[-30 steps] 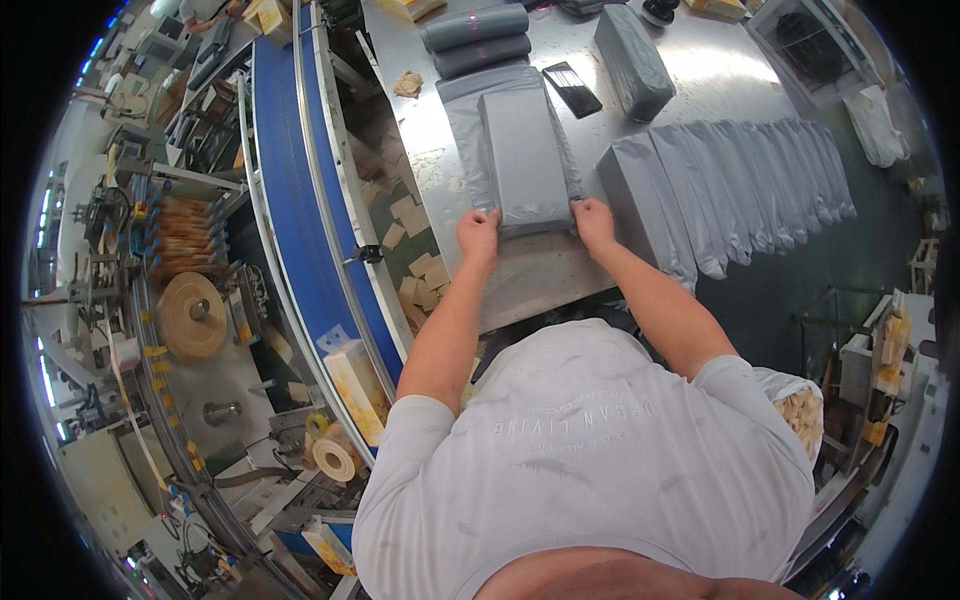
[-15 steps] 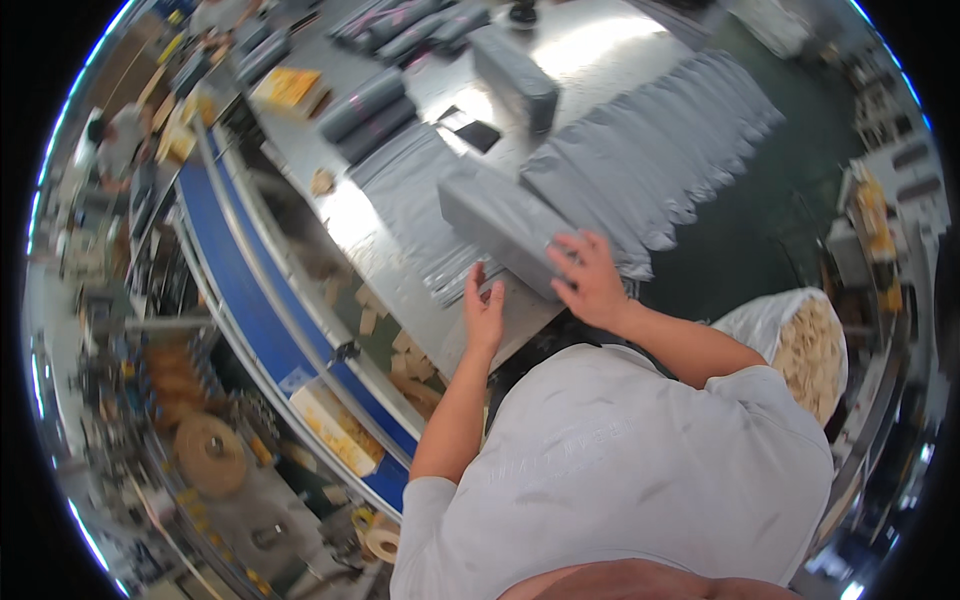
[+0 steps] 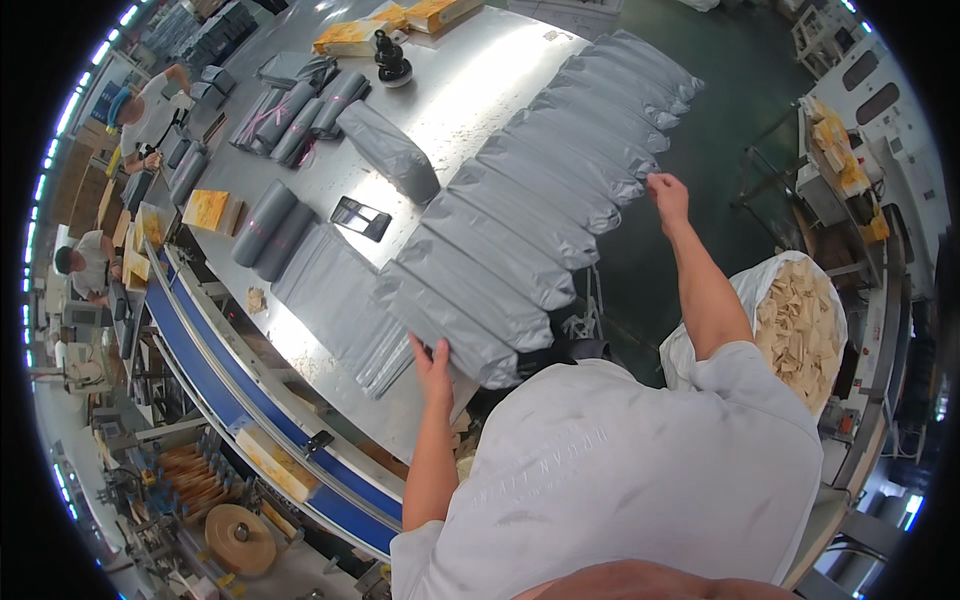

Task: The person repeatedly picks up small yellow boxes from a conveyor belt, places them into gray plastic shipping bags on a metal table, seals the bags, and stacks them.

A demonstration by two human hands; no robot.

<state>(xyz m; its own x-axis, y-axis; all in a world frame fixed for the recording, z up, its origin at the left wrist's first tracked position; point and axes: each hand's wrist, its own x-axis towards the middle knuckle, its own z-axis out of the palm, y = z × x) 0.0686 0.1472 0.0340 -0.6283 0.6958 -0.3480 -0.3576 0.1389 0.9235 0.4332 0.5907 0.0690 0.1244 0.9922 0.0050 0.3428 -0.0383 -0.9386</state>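
Note:
A long row of grey plastic-bagged packages (image 3: 535, 185) lies side by side along the right edge of the metal table (image 3: 300, 345), their crumpled bag ends overhanging it. At the near end of the row, my left hand (image 3: 432, 370) is open, fingers apart, against the side of the closest bagged package (image 3: 440, 325). Farther up, my right hand (image 3: 668, 198) pinches the loose end of one grey plastic bag (image 3: 632, 183) at the table's edge. Left of the row is a pile of flat grey bags (image 3: 325, 305). Another bagged package (image 3: 390, 152) stands apart beyond it.
Grey rolls (image 3: 272, 228), a dark flat device (image 3: 360, 218) and a black object (image 3: 391, 62) sit on the table. A blue conveyor (image 3: 205, 345) runs along the left. A sack of cardboard scraps (image 3: 798, 325) stands at right. Two people (image 3: 150, 105) work at far left.
The grey package between my hands has come down at the near end of the row. My right hand has moved away and right to a bag end; the view has shifted.

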